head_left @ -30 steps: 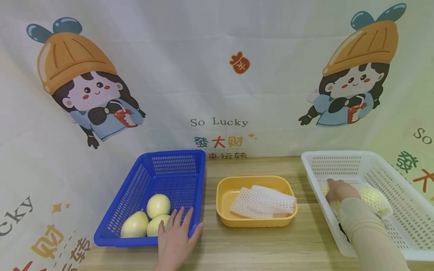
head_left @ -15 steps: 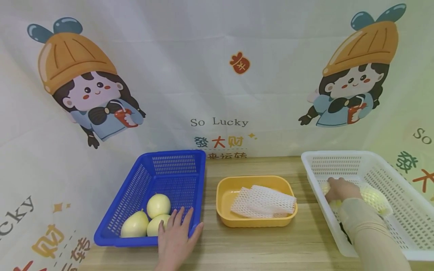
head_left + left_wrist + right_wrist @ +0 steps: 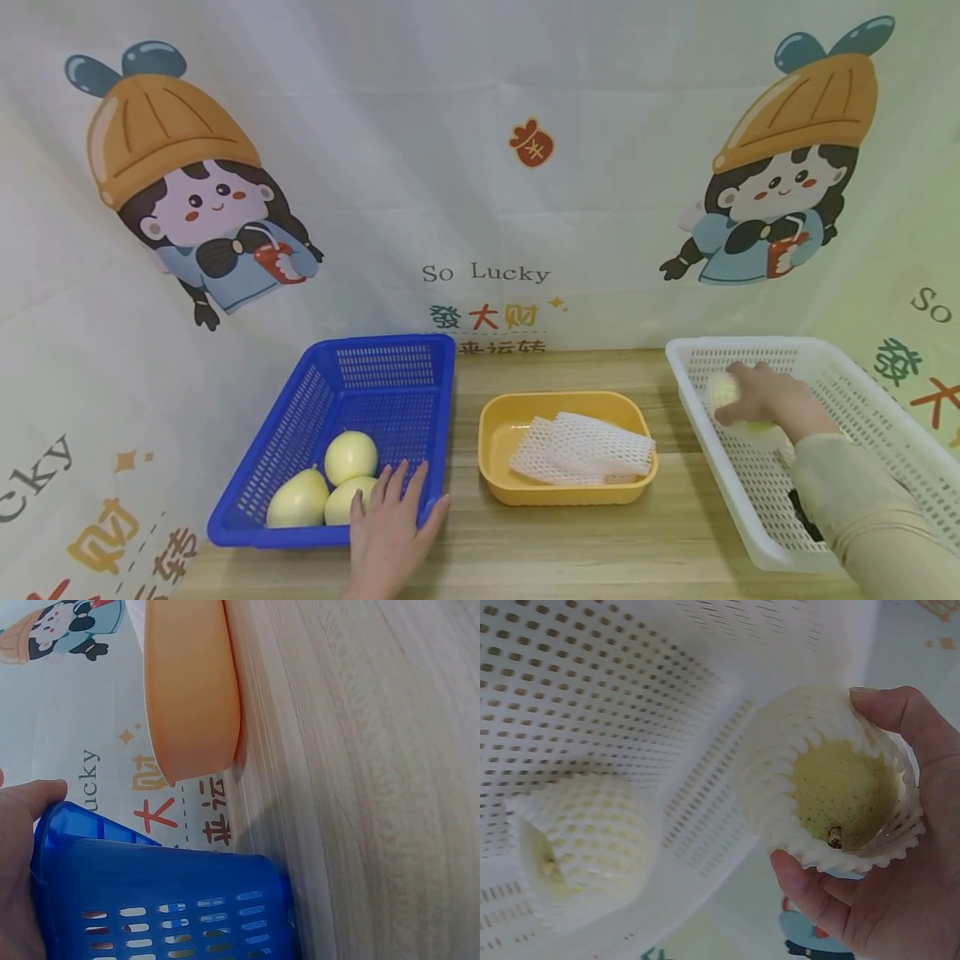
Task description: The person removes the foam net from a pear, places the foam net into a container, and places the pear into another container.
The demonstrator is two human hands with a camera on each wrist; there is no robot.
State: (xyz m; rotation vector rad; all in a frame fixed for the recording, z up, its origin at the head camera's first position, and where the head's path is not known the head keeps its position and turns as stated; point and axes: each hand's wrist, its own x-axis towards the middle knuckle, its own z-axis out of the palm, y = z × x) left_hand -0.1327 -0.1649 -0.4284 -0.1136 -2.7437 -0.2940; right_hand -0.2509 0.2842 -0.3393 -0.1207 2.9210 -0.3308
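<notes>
My right hand [image 3: 772, 400] grips a pale yellow pear [image 3: 840, 791] in a white foam net sleeve, held up over the left part of the white basket [image 3: 720, 492]. Its stem end shows through the sleeve's opening in the right wrist view. A second netted pear [image 3: 592, 847] lies in that basket, mostly behind my forearm in the head view. My left hand [image 3: 390, 525] rests with extended fingers over the near right rim of the blue basket [image 3: 442, 392]. Close to its fingertips sit three bare pears [image 3: 298, 498], one partly covered by the hand.
Between the baskets stands a yellow tray [image 3: 498, 433] holding white foam net sleeves [image 3: 585, 450]. All the containers stand on a wood-grain table [image 3: 562, 542]. A printed cloth [image 3: 375, 167] hangs behind and along the sides.
My right hand has lifted the netted pear up inside the white basket, and the forearm has swung to the right. My left hand stays on the blue basket.
</notes>
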